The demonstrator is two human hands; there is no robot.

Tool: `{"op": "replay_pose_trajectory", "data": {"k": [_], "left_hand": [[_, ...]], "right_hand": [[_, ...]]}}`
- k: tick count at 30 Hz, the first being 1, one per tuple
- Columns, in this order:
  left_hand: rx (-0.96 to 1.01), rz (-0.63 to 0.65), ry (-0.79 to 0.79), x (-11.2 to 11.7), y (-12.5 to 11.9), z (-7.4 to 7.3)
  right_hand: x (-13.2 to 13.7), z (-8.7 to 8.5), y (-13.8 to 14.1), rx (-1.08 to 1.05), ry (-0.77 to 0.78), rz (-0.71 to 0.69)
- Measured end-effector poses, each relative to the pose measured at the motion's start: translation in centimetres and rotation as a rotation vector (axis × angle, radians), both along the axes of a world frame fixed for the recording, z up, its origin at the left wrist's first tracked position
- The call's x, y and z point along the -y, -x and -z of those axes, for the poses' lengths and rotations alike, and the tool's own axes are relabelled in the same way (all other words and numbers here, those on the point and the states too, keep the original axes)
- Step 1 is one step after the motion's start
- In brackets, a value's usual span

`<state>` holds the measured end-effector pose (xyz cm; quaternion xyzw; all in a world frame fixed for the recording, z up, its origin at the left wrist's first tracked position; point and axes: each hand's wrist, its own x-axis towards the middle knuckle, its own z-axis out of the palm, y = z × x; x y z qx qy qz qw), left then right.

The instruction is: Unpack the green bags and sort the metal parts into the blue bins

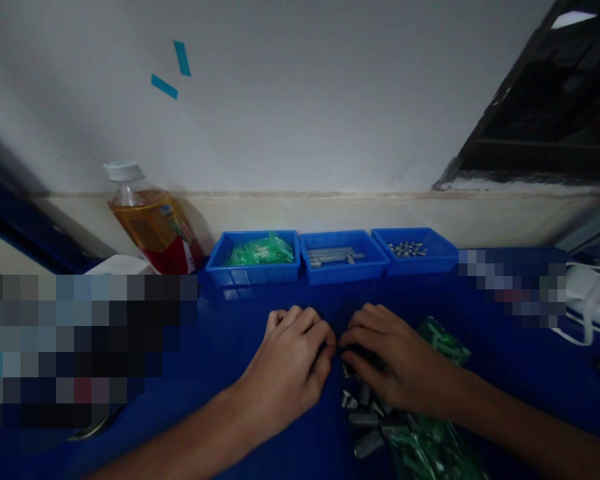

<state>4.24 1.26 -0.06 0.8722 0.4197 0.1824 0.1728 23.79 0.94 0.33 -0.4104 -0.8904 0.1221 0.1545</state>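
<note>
My left hand [297, 353] is over the blue table with its fingers curled and thumb against the index finger. What it pinches, if anything, is hidden. Close by on the right, my right hand [387, 350] has bent fingers, with the tips turned down and in toward the left hand. Anything in its grasp is lost in shadow. Below the right hand lies a loose pile of metal parts [367, 419], some block-like and some like short screws. Green plastic bags [433, 447] of small parts lie beside the pile, and another green bag [445, 340] shows behind the right wrist.
Along the wall stand three blue trays: one with green bags [213, 267], one with metal bars [345, 273], one with small screws [443, 260]. A drink bottle [145, 230] leans at the left. White cables [587, 320] lie at the right. Blurred patches cover both sides.
</note>
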Motion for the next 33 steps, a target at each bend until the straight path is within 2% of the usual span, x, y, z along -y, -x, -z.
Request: {"op": "replay_pose_trajectory", "data": {"k": [7, 11, 17, 23, 28, 33], "left_hand": [[0.007, 0.003, 0.010, -0.1, 0.1, -0.1], [0.030, 0.003, 0.023, -0.1, 0.1, -0.1], [0.093, 0.010, 0.039, -0.2, 0.1, -0.1], [0.170, 0.022, 0.048, -0.2, 0.1, 0.1], [0.207, 0.072, 0.031, 0.0, 0.3, 0.0], [0.232, 0.069, -0.022, 0.0, 0.5, 0.1]], "right_hand": [[-0.1, -1.0, 0.0, 0.029, 0.091, -0.138], [0.0, -0.8, 0.1, -0.006, 0.054, -0.131], [0.1, -0.7, 0.1, -0.231, -0.128, -0.151], [0.3, -0.7, 0.9, -0.498, -0.052, -0.075], [0.7, -0.5, 1.2, -0.503, -0.078, -0.081], [0.8, -0.4, 1.2, -0.539, -0.097, -0.095]]}}
